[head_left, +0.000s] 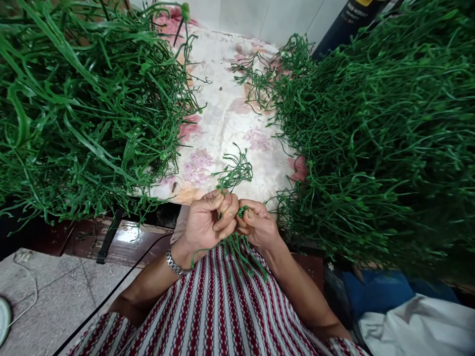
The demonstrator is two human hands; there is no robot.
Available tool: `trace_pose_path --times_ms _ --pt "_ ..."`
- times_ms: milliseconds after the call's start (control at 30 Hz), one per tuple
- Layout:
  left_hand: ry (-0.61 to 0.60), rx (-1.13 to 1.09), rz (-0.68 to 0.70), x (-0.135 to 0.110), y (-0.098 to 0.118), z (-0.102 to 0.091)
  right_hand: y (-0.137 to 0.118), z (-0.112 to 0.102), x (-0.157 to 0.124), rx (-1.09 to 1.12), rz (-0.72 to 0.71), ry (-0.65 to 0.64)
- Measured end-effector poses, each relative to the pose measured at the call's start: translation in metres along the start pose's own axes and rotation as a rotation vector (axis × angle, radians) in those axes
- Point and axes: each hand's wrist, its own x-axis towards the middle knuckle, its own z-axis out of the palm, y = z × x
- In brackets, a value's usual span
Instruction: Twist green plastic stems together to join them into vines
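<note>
Broadly, 2 big heaps of green stems (374,133) flank a floral cloth (222,113), and over a striped lap the left hand (206,222) and right hand (260,225) meet, fingers curled tight around 1 small green sprig (235,173).

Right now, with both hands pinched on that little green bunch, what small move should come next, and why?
Probably a short push or twist where the fingers meet. The left hand and right hand pinch one green sprig over the lap; its tips fan above, stems hang below. Green heaps flank the flowered cloth.
</note>
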Motion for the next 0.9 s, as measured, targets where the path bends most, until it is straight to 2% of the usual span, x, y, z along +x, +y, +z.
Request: trace_pose_path --times_ms 200,300,433,533,633,700,900 --pt "0.049 0.035 0.062 0.002 -0.003 0.005 0.005 0.008 -0.004 0.007 -0.09 0.153" --pt "0.051 0.047 0.082 0.002 -0.005 0.007 0.009 0.009 -0.002 -0.002 -0.147 0.197" --pt "0.046 0.053 0.111 0.001 -0.006 0.008 0.011 0.01 -0.001 -0.056 -0.147 0.239" --pt "0.071 0.002 0.122 0.002 -0.001 0.006 0.006 0.011 -0.006 -0.038 -0.171 0.251" --pt "0.112 -0.037 0.171 0.004 0.005 0.002 -0.004 0.011 -0.013 -0.02 -0.245 0.192" --pt "0.095 0.024 0.158 0.006 0.007 0.0 -0.011 0.009 -0.017 -0.144 -0.276 0.181" --pt "0.115 0.276 0.187 0.007 0.012 -0.003 -0.035 -0.005 -0.021 -0.85 -0.341 0.313"
